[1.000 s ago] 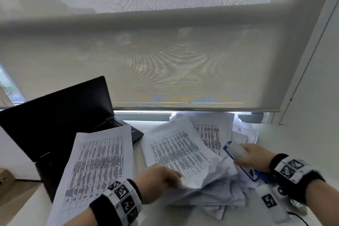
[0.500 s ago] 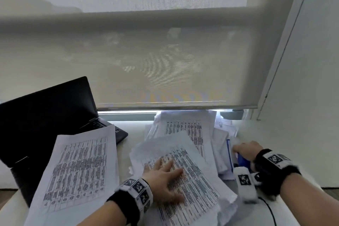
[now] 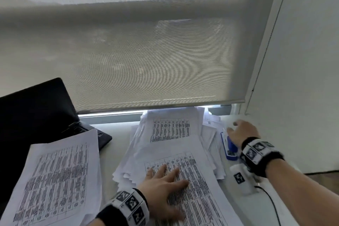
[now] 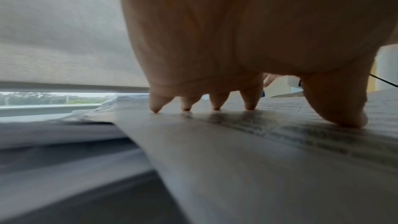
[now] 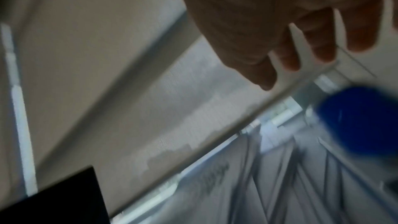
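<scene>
A printed sheet lies on top of a loose stack of papers in the middle of the table. My left hand rests flat on this sheet with its fingers straight. In the left wrist view the fingertips press on the sheet. A blue stapler lies on the table just right of the stack. My right hand hovers over its far end with the fingers spread and loose. The right wrist view shows the right hand holding nothing, apart from the stapler.
An open black laptop stands at the left, with another printed sheet lying over its keyboard. A white tagged device with a black cable sits near my right wrist. A roller blind hangs behind; a wall is close on the right.
My right hand set the stapler down right of the stack and let go of it. My left hand laid the lifted sheet flat on the stack and now presses it.
</scene>
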`<state>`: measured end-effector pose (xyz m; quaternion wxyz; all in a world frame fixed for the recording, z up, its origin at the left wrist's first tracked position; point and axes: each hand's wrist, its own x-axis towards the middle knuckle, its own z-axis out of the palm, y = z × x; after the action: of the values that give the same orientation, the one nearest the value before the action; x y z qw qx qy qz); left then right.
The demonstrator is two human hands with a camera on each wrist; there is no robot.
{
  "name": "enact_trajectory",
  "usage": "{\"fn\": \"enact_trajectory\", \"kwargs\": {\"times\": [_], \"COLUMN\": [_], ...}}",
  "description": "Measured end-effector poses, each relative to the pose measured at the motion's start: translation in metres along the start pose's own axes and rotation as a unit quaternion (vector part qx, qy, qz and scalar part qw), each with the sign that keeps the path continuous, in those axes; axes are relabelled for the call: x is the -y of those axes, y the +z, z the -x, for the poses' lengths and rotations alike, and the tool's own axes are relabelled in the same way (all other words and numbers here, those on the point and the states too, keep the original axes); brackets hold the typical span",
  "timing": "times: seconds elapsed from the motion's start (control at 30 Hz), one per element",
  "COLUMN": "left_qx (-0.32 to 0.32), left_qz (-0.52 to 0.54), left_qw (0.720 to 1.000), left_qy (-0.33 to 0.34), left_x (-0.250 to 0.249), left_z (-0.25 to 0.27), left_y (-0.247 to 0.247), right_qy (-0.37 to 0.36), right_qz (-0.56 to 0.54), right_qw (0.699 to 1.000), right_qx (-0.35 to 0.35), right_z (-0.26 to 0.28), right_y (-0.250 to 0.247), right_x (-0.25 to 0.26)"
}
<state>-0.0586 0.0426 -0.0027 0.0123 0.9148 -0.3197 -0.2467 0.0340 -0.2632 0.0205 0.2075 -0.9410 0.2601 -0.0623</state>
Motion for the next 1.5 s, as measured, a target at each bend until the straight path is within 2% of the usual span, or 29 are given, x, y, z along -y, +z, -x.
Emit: {"fn": "enact_trajectory", "kwargs": {"times": [0.07,0.13,0.2,0.3,0.43,0.53,0.6,0.67,0.73,0.77,0.8,0.87,0.93,1.0,1.07,1.13,1.27,1.5], "left_qx": [-0.007,-0.019,-0.037,-0.039,-0.024,-0.057,-0.072,-0.057,-0.04,-0.033,-0.027,-0.022,-0.022,-0.029,-0.029,-0.028,-0.031,-0.041], "left_qz": [0.0,0.001,-0.002,-0.01,-0.025,-0.025,-0.009,0.008,0.015,0.017,0.017,0.022,0.034,0.043,0.038,0.035,0.044,0.04], "left_qw": [1.0,1.0,0.999,0.998,0.999,0.997,0.993,0.989,0.989,0.989,0.988,0.988,0.988,0.985,0.981,0.979,0.984,0.989], "left_qy": [0.003,0.002,-0.019,-0.055,-0.033,-0.043,-0.096,-0.134,-0.143,-0.145,-0.148,-0.152,-0.151,-0.164,-0.189,-0.198,-0.167,-0.14], "left_x": [-0.01,-0.019,-0.024,-0.026,-0.031,-0.033,-0.027,-0.02,-0.017,-0.018,-0.019,-0.018,-0.013,-0.008,-0.005,-0.003,0.008,0.017], "left_z": [-0.004,-0.007,-0.009,-0.007,0.007,0.014,0.017,0.018,0.016,0.016,0.015,0.014,0.014,0.014,0.013,0.012,0.009,0.011], "left_y": [-0.003,-0.004,-0.003,0.003,0.006,0.009,0.014,0.021,0.027,0.029,0.031,0.029,0.024,0.021,0.022,0.026,0.026,0.02], "right_qy": [0.011,0.033,0.031,0.025,0.045,0.033,0.042,0.032,-0.045,-0.104,-0.166,-0.271,-0.307,-0.342,-0.341,-0.324,-0.281,-0.218], "right_qz": [0.051,0.095,0.071,0.049,0.022,0.007,-0.022,-0.074,-0.147,-0.161,-0.158,-0.124,-0.04,0.083,0.143,0.145,0.149,0.052], "right_qw": [0.999,0.992,0.989,0.99,0.988,0.982,0.987,0.996,0.984,0.975,0.969,0.954,0.937,0.912,0.903,0.912,0.924,0.961], "right_qx": [-0.002,0.069,0.126,0.134,0.148,0.186,0.151,0.025,-0.089,-0.108,-0.09,0.028,0.164,0.211,0.217,0.206,0.21,0.16], "right_z": [-0.001,0.006,0.015,0.024,0.036,0.051,0.062,0.069,0.086,0.094,0.104,0.121,0.135,0.14,0.142,0.142,0.145,0.139], "right_y": [-0.012,-0.011,0.0,0.004,-0.006,-0.023,-0.036,-0.047,-0.064,-0.068,-0.068,-0.051,-0.022,0.008,0.032,0.05,0.077,0.099], "right_x": [-0.025,-0.051,-0.068,-0.073,-0.074,-0.082,-0.084,-0.081,-0.057,-0.04,-0.019,0.023,0.06,0.085,0.101,0.111,0.125,0.155]}}
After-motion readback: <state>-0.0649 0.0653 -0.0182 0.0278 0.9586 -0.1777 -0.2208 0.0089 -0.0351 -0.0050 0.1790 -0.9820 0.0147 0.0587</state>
